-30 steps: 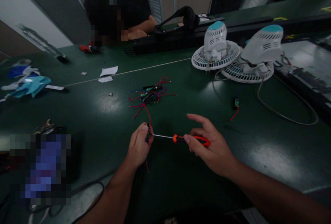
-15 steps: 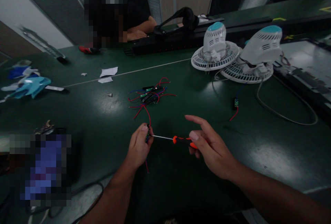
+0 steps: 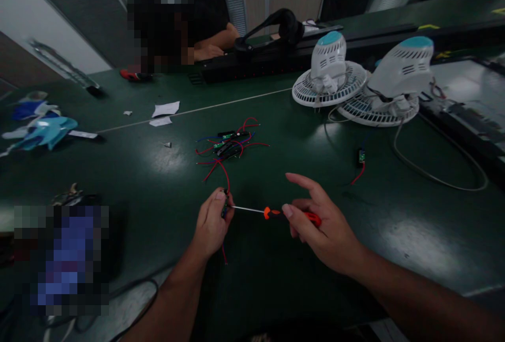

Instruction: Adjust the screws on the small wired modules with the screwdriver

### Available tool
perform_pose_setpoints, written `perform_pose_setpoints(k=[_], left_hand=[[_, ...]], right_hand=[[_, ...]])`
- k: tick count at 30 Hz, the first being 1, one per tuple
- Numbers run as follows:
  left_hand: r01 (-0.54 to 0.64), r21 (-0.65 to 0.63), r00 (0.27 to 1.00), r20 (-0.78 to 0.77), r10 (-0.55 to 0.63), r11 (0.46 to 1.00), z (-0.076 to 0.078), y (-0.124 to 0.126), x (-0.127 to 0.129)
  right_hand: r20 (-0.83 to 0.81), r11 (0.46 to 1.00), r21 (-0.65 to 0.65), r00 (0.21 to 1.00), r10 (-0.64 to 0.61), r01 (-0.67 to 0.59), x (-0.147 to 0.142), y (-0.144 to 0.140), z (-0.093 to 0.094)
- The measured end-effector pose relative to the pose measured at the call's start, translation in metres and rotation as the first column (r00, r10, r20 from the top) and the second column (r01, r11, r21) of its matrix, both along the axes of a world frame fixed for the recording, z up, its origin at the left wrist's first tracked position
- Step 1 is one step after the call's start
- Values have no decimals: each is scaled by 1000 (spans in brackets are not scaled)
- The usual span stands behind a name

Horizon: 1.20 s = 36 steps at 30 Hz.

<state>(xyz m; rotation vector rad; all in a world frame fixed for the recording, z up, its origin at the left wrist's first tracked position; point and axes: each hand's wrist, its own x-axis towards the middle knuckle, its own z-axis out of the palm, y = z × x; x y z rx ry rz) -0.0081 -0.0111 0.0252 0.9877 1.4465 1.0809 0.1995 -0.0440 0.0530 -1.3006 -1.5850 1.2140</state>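
L hand (image 3: 212,220) pinched shut on wired PCB (image 3: 225,206), R hand (image 3: 326,232) part-curled round orange/blk screwdriver (image 3: 273,213), tip at PCB.

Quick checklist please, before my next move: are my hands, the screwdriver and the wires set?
1. Left hand holding the small module: ok.
2. Right hand gripping the screwdriver by its handle: ok.
3. Screwdriver's exact contact with the small module: cannot tell, too small.
4. Red wire above the left hand clear of the pile of modules: cannot tell, it runs up to it.
5. Separate module apart from the right hand: ok.
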Motion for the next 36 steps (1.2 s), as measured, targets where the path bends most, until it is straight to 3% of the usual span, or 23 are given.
perform_pose_setpoints(k=[11,24,29,36], left_hand=[[-21,-10,999,24,21,1000,4,1,2],[-13,-2,1000,7,13,1000,-5,-1,-2],[-10,-26,1000,-5,10,1000,-2,-1,0],[-22,-32,1000,8,22,999,-3,-1,-1]], right_hand=[[-19,1000,-13,1000,-16,16,0,0,0],[-106,999,31,994,14,-10,2,-1,-4],[-39,1000,-14,999,11,-12,2,-1,-1],[-25,1000,19,999,20,-19,1,-1,-2]])
